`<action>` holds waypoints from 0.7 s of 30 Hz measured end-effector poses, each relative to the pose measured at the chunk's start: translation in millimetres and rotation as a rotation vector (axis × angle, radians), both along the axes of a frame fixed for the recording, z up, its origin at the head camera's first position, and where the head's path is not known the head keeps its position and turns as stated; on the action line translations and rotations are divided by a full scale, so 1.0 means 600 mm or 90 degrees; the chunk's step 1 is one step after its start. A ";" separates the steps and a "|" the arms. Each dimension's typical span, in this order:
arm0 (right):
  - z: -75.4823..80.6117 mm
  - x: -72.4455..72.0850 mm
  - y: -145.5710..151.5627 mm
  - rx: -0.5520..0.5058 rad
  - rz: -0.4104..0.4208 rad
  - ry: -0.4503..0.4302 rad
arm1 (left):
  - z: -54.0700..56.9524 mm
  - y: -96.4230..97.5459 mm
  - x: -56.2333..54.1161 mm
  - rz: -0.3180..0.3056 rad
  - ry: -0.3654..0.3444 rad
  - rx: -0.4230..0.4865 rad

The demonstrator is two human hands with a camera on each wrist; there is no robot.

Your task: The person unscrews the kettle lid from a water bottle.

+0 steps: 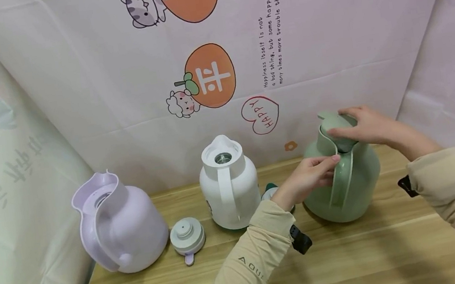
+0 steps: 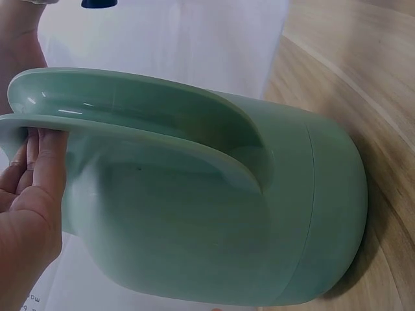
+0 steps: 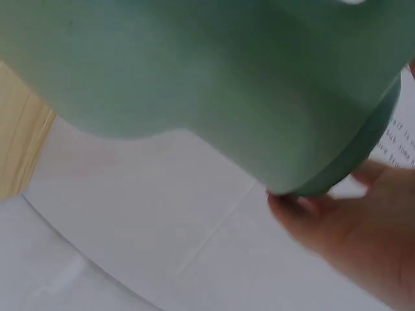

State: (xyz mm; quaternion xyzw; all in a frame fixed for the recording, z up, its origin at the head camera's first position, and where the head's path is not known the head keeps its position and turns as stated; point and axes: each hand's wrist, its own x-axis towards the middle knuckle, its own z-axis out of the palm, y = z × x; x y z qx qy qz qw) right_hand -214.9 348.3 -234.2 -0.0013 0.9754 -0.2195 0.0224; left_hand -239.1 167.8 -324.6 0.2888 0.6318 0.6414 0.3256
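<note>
A green thermos jug (image 1: 364, 181) stands on the right of the table, its handle toward me. My left hand (image 1: 307, 177) grips the top of the jug's handle (image 2: 162, 139), with its fingers tucked under the handle in the left wrist view. At the jug's mouth, my right hand (image 1: 365, 126) holds the green lid (image 1: 335, 125) between thumb and fingers. The lid sits tilted in the mouth, partly covered by that hand. In the right wrist view, the fingers (image 3: 305, 217) touch the lid's edge.
A white jug (image 1: 249, 177) and a lilac jug (image 1: 139, 225), both without lids, stand to the left. Between them a grey-white lid (image 1: 188, 236) lies upside down. Another lid with a dark green tab (image 1: 271, 186) is half hidden behind my left wrist. A printed cloth hangs behind.
</note>
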 end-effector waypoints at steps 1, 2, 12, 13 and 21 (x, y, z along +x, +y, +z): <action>0.000 0.000 -0.003 0.006 -0.016 0.002 | 0.000 0.000 0.000 0.001 0.001 -0.002; -0.001 0.000 -0.006 0.012 -0.033 0.006 | 0.000 0.000 0.000 0.002 0.002 -0.004; -0.002 0.001 -0.013 0.042 -0.086 0.052 | 0.001 0.002 -0.001 0.007 -0.003 -0.007; -0.001 0.001 -0.011 0.046 -0.074 0.047 | 0.001 0.002 -0.001 0.007 -0.002 -0.007; 0.009 0.000 -0.005 0.044 -0.006 0.003 | -0.001 0.002 -0.003 0.005 0.003 -0.009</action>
